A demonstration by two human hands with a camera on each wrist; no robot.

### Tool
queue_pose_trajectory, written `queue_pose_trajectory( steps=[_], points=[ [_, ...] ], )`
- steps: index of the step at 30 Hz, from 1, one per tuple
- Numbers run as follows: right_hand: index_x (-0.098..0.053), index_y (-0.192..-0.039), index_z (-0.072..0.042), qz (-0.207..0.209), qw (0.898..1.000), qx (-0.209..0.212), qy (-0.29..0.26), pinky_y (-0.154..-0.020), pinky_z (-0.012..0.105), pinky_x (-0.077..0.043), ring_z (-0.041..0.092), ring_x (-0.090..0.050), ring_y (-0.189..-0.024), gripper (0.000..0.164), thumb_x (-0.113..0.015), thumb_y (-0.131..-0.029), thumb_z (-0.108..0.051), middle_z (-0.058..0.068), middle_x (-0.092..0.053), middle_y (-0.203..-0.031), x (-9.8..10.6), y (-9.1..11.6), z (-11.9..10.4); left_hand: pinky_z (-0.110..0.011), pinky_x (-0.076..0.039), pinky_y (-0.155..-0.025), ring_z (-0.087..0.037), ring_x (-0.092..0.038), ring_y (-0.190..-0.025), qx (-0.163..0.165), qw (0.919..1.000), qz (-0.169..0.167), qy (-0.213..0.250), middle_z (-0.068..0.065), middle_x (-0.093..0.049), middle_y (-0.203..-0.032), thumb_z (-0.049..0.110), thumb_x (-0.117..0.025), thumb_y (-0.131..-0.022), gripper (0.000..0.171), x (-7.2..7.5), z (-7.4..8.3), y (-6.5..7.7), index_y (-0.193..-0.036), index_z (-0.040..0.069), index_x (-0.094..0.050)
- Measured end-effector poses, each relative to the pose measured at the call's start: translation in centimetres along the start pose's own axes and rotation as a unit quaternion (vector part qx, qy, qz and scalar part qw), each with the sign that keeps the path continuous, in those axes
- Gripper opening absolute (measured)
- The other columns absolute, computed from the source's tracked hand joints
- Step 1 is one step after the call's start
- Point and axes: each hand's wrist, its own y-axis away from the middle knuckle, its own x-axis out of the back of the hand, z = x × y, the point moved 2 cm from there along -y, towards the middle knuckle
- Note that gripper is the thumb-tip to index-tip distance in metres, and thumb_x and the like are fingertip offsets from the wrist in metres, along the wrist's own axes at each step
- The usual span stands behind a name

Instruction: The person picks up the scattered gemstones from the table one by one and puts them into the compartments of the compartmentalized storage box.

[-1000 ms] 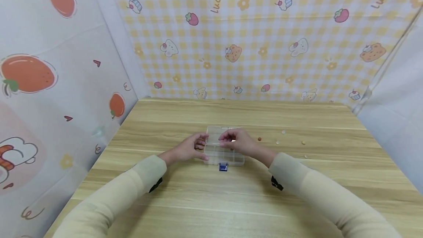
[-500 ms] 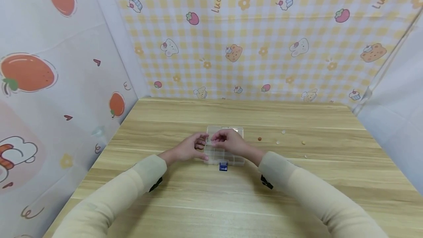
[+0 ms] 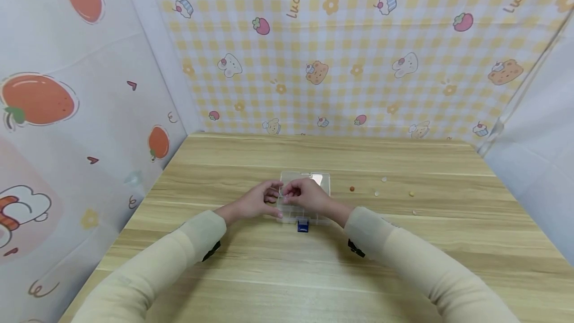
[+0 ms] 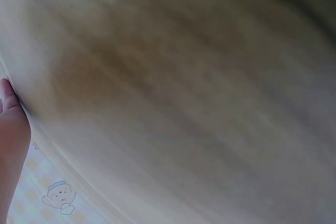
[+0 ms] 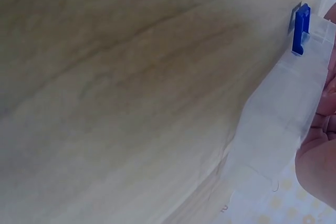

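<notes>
A clear plastic compartment box (image 3: 309,216) stands with its lid (image 3: 322,179) tipped back and its blue latch (image 3: 303,226) toward me. At its left side my left hand (image 3: 257,201) holds it, the thumb at the front wall and the fingers bent near the hinge. My right hand (image 3: 309,196) is over the leftmost compartments, thumb and forefinger pinched together. I cannot tell what small piece they hold, as the fingertips hide it. In the right wrist view, the box (image 5: 278,108) lies beside that curled hand (image 5: 320,156).
To the right of the box several small pieces lie scattered on the wooden table (image 3: 287,273): a reddish-brown one (image 3: 352,189), a yellow one (image 3: 411,194) and whitish ones such as the pale piece (image 3: 383,179). Patterned cloth (image 3: 341,88) hangs behind the table.
My right hand has moved left across the box, from the middle compartments to the leftmost ones, and a bit more of the lid shows. My left hand stays put.
</notes>
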Motion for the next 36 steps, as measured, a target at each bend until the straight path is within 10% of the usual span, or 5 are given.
queue_pose_trajectory(
  steps=[36],
  points=[
    [-0.071,-0.09,-0.003,-0.009,0.998,-0.037,0.045,-0.062,0.021,-0.049,0.009,-0.056,-0.07,0.011,-0.077,-0.082,-0.006,-0.003,-0.062,-0.075,-0.32,-0.14,0.4,-0.038,-0.043,-0.103,-0.028,-0.049,-0.119,0.01,0.9999,-0.005,0.002,-0.015,-0.049,-0.132,0.011,-0.085,-0.075,0.089,-0.1,0.32,0.07,-0.147,0.003,-0.033]
  ],
)
